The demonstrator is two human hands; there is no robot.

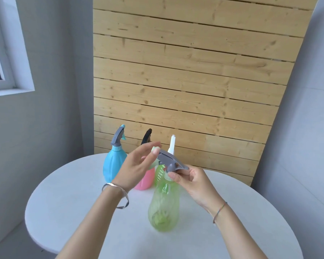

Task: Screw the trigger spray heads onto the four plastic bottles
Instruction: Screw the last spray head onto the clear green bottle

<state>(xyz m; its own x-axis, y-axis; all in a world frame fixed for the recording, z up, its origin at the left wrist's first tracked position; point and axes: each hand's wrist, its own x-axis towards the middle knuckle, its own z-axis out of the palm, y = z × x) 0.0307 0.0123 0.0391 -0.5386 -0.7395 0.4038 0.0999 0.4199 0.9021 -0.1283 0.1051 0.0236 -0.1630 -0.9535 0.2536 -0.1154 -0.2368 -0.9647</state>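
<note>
I have the grey head [171, 161] sitting on the neck of the green bottle [164, 200], which stands on the white table [67, 193] just in front of me; my right hand [192, 181] pinches the rear of the head and the collar under it, thumb and forefinger closed on it; my left hand [137, 165] is loosely spread, fingertips brushing the nozzle end, clamped on nothing that I can see. To do this well I judge I should seat the collar square on the thread, steady the bottle with the left hand low on its body, since nothing holds it now and it looks light enough to tip; then turn the collar alone, not the whole head, and stop when it goes firm; a tilted start would cross the thread. The bottle is translucent pale green, ribbed at the shoulder, swelling towards the base, with a dip tube faintly visible inside; whether the collar has caught yet I cannot tell. Behind it, near the far edge, stand a blue bottle [113, 163], a pink bottle [145, 179] and a further one mostly hidden by my hands, each with a head already up top; so this seems the last of the four.
</note>
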